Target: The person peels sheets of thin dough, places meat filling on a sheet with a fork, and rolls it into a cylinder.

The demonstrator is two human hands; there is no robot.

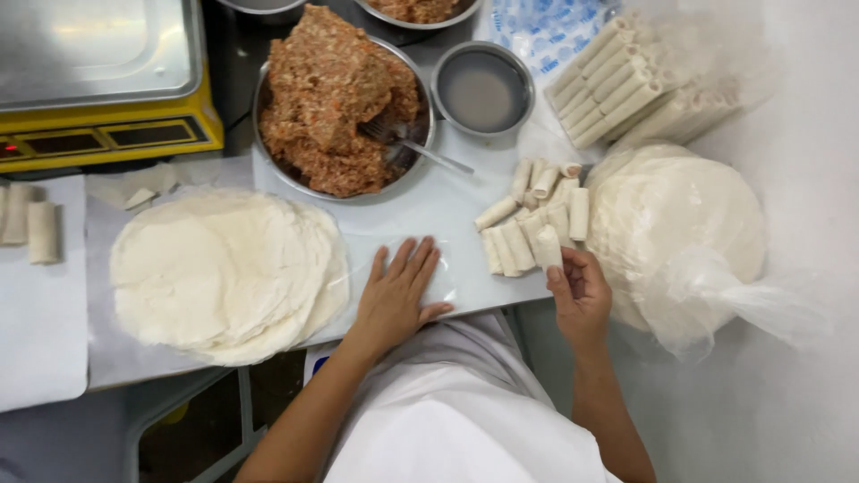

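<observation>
My left hand (399,291) lies flat, fingers spread, on a thin translucent wrapper sheet (445,273) on the white work surface. My right hand (580,291) holds a finished white roll (547,250) at its fingertips, at the near edge of a loose pile of rolled wrappers (532,210). A wide stack of round white wrappers (224,273) lies to the left of my left hand. A metal bowl of reddish-brown minced filling (335,98) with a fork (407,143) stuck in it stands behind the hands.
A small metal bowl of cloudy liquid (483,89) stands right of the filling. Neat rows of rolls (617,80) lie at the back right, a bagged wrapper stack (680,237) beside them. A yellow scale (103,85) is at back left, more rolls (31,228) at far left.
</observation>
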